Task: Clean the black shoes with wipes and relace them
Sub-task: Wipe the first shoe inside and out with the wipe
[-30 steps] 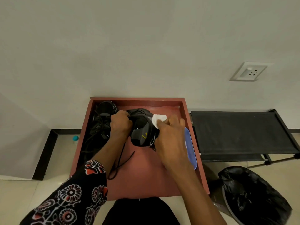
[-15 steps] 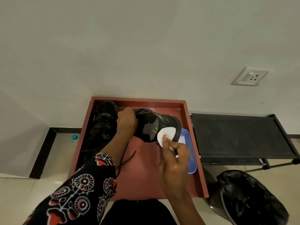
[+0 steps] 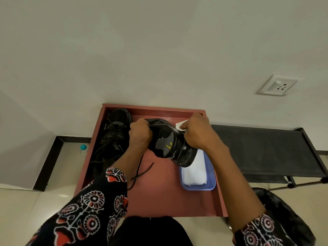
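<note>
My left hand [image 3: 140, 134] grips the collar end of a black shoe [image 3: 170, 144] with a small yellow mark, held above the red tray [image 3: 159, 197]. Over the shoe's far right side, my right hand [image 3: 197, 132] pinches a white wipe [image 3: 181, 125] against it. A loose black lace [image 3: 142, 172] hangs from the shoe onto the tray. The second black shoe [image 3: 117, 130] lies along the tray's left side with its laces spread out.
A blue tub [image 3: 211, 181] holding white wipes stands on the tray's right side, partly under the held shoe. A black fabric rack [image 3: 262, 148] stands to the right, a black bin bag [image 3: 285, 215] at lower right. A small bottle [image 3: 83, 148] is on the floor at left.
The shoe has been turned, its sole end now over the blue tub. My right hand moved with the wipe from the shoe's near side up to its far right side.
</note>
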